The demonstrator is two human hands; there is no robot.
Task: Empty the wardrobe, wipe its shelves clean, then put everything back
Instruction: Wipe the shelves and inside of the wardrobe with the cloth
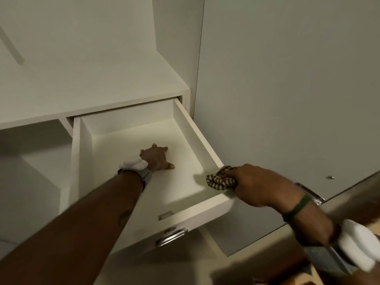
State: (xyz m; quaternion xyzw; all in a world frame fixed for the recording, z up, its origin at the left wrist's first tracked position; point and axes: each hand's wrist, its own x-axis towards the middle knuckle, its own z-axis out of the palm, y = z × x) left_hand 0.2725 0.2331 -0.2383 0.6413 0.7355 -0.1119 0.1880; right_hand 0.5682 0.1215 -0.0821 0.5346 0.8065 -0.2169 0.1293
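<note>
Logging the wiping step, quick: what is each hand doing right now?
Left hand: open, fingers spread on the floor of the white pulled-out drawer.
Right hand: gripping the brown-and-cream striped cloth.

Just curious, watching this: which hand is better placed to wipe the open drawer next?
Probably the right hand: it grips the striped cloth at the drawer's front corner. The left hand rests open inside, without a cloth.

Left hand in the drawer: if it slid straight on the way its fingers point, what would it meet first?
Probably the drawer's back wall; the drawer floor ahead of the left hand looks bare.
</note>
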